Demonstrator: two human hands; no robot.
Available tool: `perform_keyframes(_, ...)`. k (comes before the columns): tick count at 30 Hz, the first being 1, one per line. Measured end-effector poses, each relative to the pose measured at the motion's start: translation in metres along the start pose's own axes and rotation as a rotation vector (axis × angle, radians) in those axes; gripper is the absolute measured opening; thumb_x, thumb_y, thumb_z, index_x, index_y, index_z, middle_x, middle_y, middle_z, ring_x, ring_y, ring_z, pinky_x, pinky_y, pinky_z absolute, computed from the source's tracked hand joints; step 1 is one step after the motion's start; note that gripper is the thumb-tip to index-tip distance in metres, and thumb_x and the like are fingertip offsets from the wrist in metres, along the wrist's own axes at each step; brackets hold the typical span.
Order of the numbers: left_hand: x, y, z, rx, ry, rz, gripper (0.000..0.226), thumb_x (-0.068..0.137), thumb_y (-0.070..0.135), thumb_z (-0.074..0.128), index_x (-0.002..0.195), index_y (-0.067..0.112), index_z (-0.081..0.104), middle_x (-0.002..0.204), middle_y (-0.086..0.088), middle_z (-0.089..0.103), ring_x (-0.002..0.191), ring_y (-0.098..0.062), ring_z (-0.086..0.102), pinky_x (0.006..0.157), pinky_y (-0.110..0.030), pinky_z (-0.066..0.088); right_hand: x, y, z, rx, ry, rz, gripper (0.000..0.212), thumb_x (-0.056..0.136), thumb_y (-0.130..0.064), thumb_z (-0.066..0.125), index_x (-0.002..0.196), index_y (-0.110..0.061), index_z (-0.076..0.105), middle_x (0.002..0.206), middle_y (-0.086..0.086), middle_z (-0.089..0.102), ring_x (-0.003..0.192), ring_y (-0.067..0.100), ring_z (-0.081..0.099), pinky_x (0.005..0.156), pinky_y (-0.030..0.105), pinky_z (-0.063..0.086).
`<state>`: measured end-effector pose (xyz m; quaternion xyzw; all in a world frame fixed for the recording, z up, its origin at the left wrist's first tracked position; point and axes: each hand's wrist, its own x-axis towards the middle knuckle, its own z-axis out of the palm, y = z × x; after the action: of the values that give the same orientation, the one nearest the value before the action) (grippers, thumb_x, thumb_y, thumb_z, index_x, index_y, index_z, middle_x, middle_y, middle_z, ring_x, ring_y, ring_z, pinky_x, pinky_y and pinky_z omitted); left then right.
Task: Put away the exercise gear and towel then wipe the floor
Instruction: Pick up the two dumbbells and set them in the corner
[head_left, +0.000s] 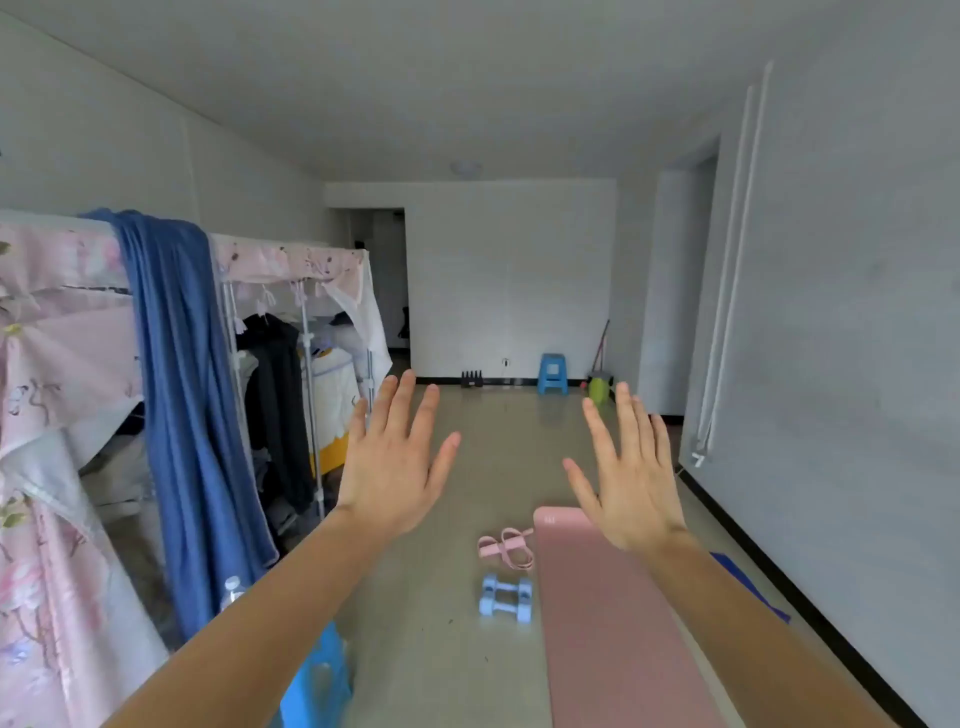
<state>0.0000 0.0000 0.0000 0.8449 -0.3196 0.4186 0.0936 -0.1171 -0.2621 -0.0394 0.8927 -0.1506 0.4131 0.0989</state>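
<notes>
A pink exercise mat (613, 623) lies unrolled on the tiled floor, running from the lower right toward the room's middle. Left of it sit two light blue dumbbells (506, 597) side by side and a pink resistance band (506, 545) just beyond them. A long blue towel (182, 389) hangs over the top of the fabric wardrobe at left. My left hand (395, 457) and my right hand (631, 478) are both raised in front of me, fingers spread and straight, holding nothing. A blue cloth (748, 584) lies partly hidden behind my right forearm.
A pink floral fabric wardrobe (62, 364) with hanging clothes fills the left side. A blue plastic stool (317, 686) with a water bottle (232, 590) stands near my left arm. Another blue stool (552, 373), a green dustpan (598, 389) and a broom handle stand at the far wall.
</notes>
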Motion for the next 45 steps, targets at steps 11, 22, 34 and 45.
perform_keyframes(11,0.131,-0.089,0.205,-0.076,-0.111,0.033,0.065,0.1,0.052,0.027,0.145,0.008,0.044,0.153,-0.021,0.037,0.141,-0.038,0.035,0.111,-0.056,0.031,0.128,-0.027,0.196,-0.086,-0.213,0.013,0.074,0.099,-0.058,0.028,0.16,-0.019,0.014,0.166,0.02,-0.002,0.152,0.037,0.012,0.123,0.054,0.015)
perform_keyframes(22,0.283,-0.096,0.474,-0.078,-0.211,0.105,0.064,0.1,0.05,0.028,0.145,0.008,0.042,0.153,-0.02,0.037,0.141,-0.037,0.035,0.11,-0.056,0.032,0.246,0.049,0.446,-0.031,-0.293,0.133,0.07,0.101,-0.051,0.038,0.158,-0.013,0.021,0.164,0.023,0.009,0.15,0.039,0.019,0.121,0.055,0.02)
perform_keyframes(34,0.435,-0.122,0.743,-0.132,-0.315,0.114,0.06,0.101,0.048,0.029,0.14,0.006,0.044,0.145,-0.023,0.044,0.131,-0.042,0.043,0.1,-0.055,0.041,0.392,0.122,0.698,-0.024,-0.512,0.2,0.074,0.101,-0.053,0.035,0.16,-0.015,0.012,0.166,0.02,0.008,0.152,0.036,0.015,0.123,0.051,0.017)
perform_keyframes(45,0.546,-0.094,1.048,-0.238,-0.617,0.248,0.067,0.101,0.052,0.024,0.156,0.015,0.017,0.164,-0.015,0.009,0.149,-0.035,0.013,0.116,-0.054,0.018,0.442,0.197,0.922,-0.126,-0.639,0.525,0.072,0.101,-0.049,0.042,0.158,-0.012,0.02,0.164,0.021,0.012,0.149,0.04,0.022,0.119,0.053,0.021)
